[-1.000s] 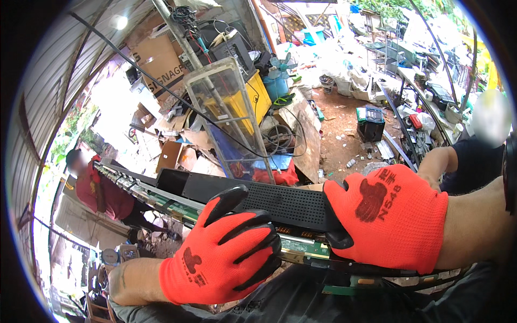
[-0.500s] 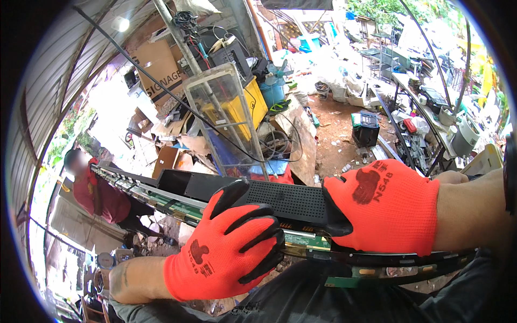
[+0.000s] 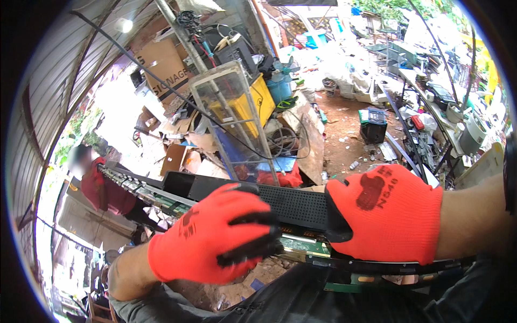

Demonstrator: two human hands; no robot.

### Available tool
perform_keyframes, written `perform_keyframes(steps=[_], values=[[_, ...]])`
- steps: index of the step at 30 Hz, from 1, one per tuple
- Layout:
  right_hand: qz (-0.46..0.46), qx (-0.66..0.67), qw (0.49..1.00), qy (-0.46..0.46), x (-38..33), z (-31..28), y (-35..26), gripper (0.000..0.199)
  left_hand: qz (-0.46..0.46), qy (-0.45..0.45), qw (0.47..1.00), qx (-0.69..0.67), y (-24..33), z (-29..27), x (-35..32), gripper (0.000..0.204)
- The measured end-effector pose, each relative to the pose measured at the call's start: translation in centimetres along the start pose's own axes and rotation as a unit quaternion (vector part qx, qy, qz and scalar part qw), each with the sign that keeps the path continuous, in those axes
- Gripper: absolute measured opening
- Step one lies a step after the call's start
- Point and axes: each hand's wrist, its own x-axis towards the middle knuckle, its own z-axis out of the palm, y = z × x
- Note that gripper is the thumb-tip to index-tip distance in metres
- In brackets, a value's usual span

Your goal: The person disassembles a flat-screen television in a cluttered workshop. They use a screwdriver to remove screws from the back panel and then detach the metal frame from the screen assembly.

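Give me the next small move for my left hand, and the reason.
Probably settle the left hand firmly on the near edge of the perforated black cover. The right hand grips the cover, while the left is blurred and its contact can't be made out; a second firm hold would likely steady it beside the exposed green circuit board.

Two gloved hands showing at one perforated panel, one person standing left of it, one fan sitting beyond it

Left grip half-curled, right grip clasped
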Motion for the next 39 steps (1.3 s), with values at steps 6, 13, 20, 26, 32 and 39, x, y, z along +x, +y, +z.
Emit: perform_keyframes(steps=[6, 13, 20, 26, 32, 39], values=[[-0.091, 0.001, 0.992, 0.092, -1.0, 1.3, 0.8, 0.053, -0.062, -0.059, 0.993, -0.083, -1.8, -1.7, 2.2, 0.044], [0.012, 0.088, 0.996, 0.027, -0.1, -0.1, 0.0, 0.062, -0.061, -0.102, 0.991, -0.053, -3.0, -1.9, 2.3, 0.051], [0.003, 0.090, 0.996, -0.006, 2.0, 0.2, 0.1, 0.062, -0.025, -0.083, 0.996, -0.014, -3.7, -1.0, 1.6, 0.069], [0.017, 0.103, 0.994, -0.034, 2.7, 0.0, 0.6, 0.063, -0.015, -0.089, 0.996, -0.009, -4.5, -0.9, 1.8, 0.071], [-0.042, 0.185, 0.977, -0.096, 3.1, -0.9, 2.0, 0.074, -0.016, -0.109, 0.994, 0.018, -4.3, -1.2, 1.9, 0.071], [-0.056, 0.206, 0.972, -0.095, 2.1, -1.0, 2.5, 0.087, 0.015, -0.086, 0.996, 0.024, -4.3, -1.3, 1.7, 0.057]])
